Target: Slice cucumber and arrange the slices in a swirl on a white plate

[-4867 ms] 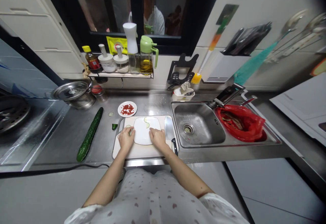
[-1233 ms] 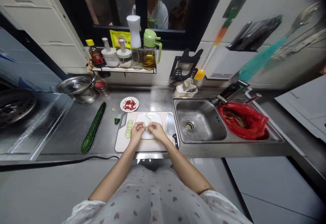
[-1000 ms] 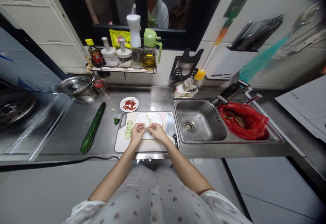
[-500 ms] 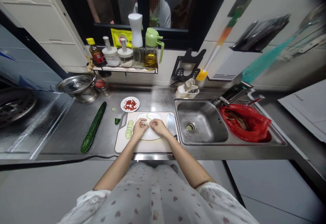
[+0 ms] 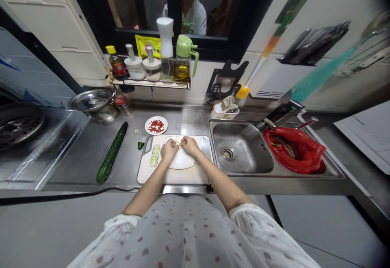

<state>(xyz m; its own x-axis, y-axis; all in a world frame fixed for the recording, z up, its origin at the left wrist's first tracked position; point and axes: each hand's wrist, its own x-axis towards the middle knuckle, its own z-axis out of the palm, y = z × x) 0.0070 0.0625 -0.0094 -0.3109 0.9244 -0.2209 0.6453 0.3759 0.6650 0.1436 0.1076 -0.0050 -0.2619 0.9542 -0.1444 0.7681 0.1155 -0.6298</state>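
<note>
My left hand [image 5: 169, 150] and my right hand [image 5: 189, 145] are close together over a white plate [image 5: 182, 161], which lies on a cutting board [image 5: 148, 176]. Both hands pinch at a pale green cucumber slice [image 5: 179, 145] near the plate's far edge. Another slice [image 5: 178, 139] shows just behind the fingertips. Left of the plate, several overlapping cucumber slices [image 5: 154, 156] form a column on the board. A knife [image 5: 205, 146] lies along the board's right side, partly hidden by my right arm.
A whole cucumber [image 5: 112, 152] and a cucumber end [image 5: 140, 145] lie left of the board. Behind it sits a small plate [image 5: 148, 131] of chopped red pieces. The sink [image 5: 243, 146] and red bag [image 5: 304, 148] are right.
My fingers have closed in around a slice, and my right hand has shifted slightly back. Another slice now shows behind the fingertips on the plate. The camera view has shifted a little.
</note>
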